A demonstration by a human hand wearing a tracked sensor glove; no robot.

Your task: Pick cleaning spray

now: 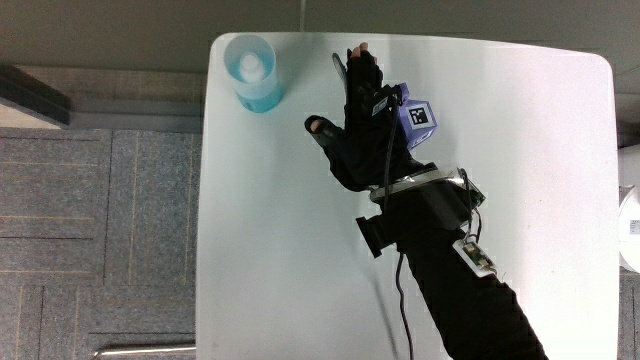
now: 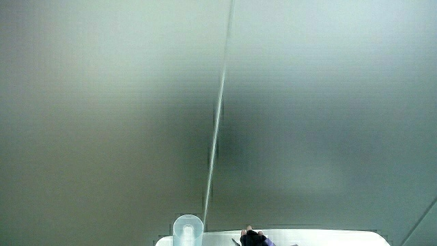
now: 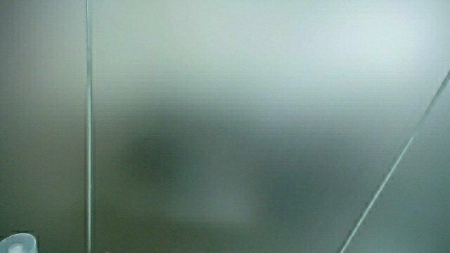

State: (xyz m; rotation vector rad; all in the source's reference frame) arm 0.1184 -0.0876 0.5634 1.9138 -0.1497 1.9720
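Observation:
The cleaning spray (image 1: 254, 72) is a pale blue see-through bottle with a white top, upright at a corner of the white table (image 1: 280, 250). The hand (image 1: 352, 130) lies over the table beside the bottle, a little nearer to the person, and does not touch it. Its fingers are stretched out and the thumb is spread, holding nothing. A patterned cube (image 1: 417, 118) sits on its back. Both side views show mostly a pale wall; the bottle top (image 2: 188, 229) and the hand (image 2: 254, 238) peek in low in a side view, and the bottle top (image 3: 20, 244) shows in a side view.
The forearm (image 1: 460, 290) carries a black box and a cable across the table's middle. Grey carpet floor (image 1: 100, 200) lies past the table edge beside the bottle. A white object (image 1: 630, 228) shows off the table's edge.

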